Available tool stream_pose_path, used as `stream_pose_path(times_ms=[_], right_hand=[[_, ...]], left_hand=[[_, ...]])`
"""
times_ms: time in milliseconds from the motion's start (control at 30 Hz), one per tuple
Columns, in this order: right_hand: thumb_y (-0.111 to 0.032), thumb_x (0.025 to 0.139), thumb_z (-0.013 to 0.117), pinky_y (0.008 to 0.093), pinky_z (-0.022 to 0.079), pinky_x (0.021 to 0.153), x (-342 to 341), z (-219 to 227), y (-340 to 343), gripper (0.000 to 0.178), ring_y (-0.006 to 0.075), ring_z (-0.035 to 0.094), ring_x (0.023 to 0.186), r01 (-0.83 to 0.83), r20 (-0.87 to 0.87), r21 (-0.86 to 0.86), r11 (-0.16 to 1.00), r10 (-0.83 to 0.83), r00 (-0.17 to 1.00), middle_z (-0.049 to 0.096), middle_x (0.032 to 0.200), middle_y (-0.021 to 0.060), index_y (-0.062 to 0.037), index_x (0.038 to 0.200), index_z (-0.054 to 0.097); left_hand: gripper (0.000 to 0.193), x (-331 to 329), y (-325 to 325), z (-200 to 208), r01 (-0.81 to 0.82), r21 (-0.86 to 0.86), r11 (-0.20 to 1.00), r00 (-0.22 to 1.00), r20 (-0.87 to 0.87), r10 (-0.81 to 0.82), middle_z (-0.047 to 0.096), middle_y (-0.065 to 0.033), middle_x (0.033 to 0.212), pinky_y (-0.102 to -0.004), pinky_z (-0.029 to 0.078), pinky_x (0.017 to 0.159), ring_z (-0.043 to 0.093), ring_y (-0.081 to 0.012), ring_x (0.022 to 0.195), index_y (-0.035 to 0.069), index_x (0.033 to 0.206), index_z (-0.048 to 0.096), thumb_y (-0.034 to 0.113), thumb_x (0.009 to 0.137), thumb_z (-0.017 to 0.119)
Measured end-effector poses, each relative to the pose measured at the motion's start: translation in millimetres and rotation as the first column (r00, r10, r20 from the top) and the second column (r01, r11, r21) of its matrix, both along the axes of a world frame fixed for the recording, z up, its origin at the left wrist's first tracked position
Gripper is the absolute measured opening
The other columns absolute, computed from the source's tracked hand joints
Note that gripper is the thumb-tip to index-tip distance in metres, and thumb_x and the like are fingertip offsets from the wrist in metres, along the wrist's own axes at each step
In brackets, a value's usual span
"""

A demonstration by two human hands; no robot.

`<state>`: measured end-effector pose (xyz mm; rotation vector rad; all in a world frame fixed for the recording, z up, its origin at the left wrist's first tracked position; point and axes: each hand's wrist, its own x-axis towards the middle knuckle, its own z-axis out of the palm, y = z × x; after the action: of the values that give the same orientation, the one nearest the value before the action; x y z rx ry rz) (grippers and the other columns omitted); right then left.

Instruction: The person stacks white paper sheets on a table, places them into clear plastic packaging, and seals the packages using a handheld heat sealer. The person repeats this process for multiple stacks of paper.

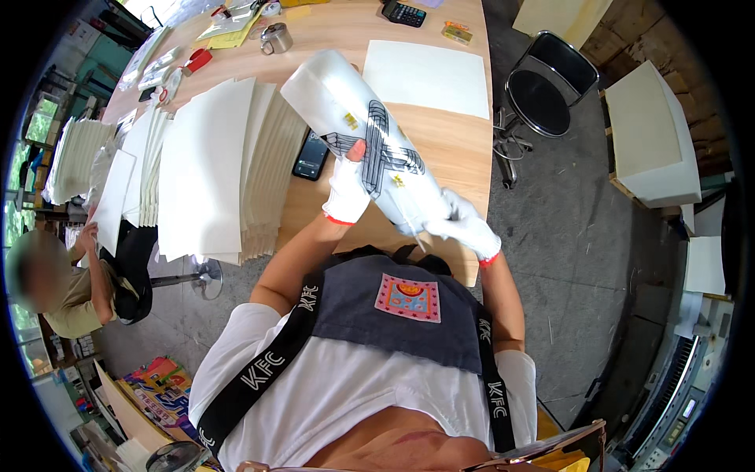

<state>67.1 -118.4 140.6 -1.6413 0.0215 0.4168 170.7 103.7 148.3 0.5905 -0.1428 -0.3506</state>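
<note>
A long white roll (322, 90), printed with crossed black bands and small yellow marks, slants over the wooden table (464, 149) in front of me. My left hand (350, 189), in a white glove with a red cuff and a bare thumb tip, grips its left side near the middle. Around its lower right end closes my right hand (465, 226), gloved the same way. A thin pale strip (417, 234) hangs beside that end. Left of the roll lies a dark phone (311, 157). Beyond it, a white sheet (429, 79) lies flat on the table.
Stacks of white sheets (206, 165) fill the table's left side. A metal mug (275, 38), red tape dispenser (197, 61) and calculator (404, 13) stand farther back. A black chair (539, 102) is at the right. At the left, a person (90, 287) handles a white sheet near a fan (206, 277).
</note>
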Motion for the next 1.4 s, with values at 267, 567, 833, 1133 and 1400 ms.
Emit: stream_pose_path(times_ms=[267,567,833,1133,1400], right_hand=[[-0.009,0.076,0.076,0.0380,0.042,0.106,-45.5,-20.9,23.0,0.085,0.0266,0.048,0.130,0.215,-0.054,0.675,0.705,-0.244,0.968,0.049,0.140,0.0126,0.0017,0.147,0.031],[-0.003,0.078,0.077,0.0302,0.051,0.085,-42.0,-5.5,55.1,0.041,0.0164,0.064,0.097,0.363,-0.157,0.729,0.581,-0.373,0.914,0.068,0.106,0.0079,0.0008,0.115,0.061],[-0.008,0.071,0.083,0.0327,0.049,0.063,-93.8,66.3,18.3,0.024,0.0158,0.060,0.068,0.087,0.617,-0.210,0.974,0.063,0.785,0.061,0.074,0.0037,-0.0081,0.072,0.059],[-0.015,0.092,0.056,0.0327,0.048,0.077,-185.1,-7.0,-204.3,0.010,0.0182,0.063,0.098,0.337,0.170,-0.609,0.718,-0.297,0.940,0.063,0.102,0.0105,-0.0101,0.101,0.059],[-0.035,0.091,0.068,0.0384,0.041,0.108,-25.2,-10.3,-14.4,0.064,0.0314,0.052,0.128,0.438,0.351,-0.355,0.826,-0.317,0.881,0.053,0.137,0.0231,-0.0030,0.141,0.046]], left_hand=[[0.055,-17.8,-15.3,-0.3,0.054,-0.066,0.996,0.953,-0.295,-0.071,0.059,-0.0144,0.128,-0.0462,0.045,0.104,0.057,-0.0304,0.118,0.005,0.137,0.047,0.040,0.096,0.058],[0.048,-22.2,-12.2,-14.2,0.055,-0.026,0.998,0.890,-0.452,-0.061,0.062,-0.0135,0.124,-0.0472,0.044,0.104,0.058,-0.0306,0.115,0.006,0.132,0.053,0.041,0.099,0.052],[0.050,-13.4,-26.5,-27.0,0.088,0.028,0.996,0.882,-0.467,-0.065,0.061,-0.0142,0.126,-0.0461,0.044,0.105,0.059,-0.0311,0.115,0.006,0.135,0.050,0.040,0.099,0.052],[0.030,13.6,1.3,-91.5,-0.066,0.158,0.985,0.863,-0.487,0.136,0.066,-0.0029,0.109,-0.0337,0.055,0.083,0.064,-0.0199,0.097,0.006,0.119,0.060,0.015,0.092,0.068],[0.039,-10.7,-8.7,-74.6,0.025,0.266,0.964,0.953,-0.298,0.057,0.065,-0.0086,0.111,-0.0334,0.055,0.080,0.065,-0.0201,0.095,0.000,0.128,0.053,0.012,0.093,0.065]])
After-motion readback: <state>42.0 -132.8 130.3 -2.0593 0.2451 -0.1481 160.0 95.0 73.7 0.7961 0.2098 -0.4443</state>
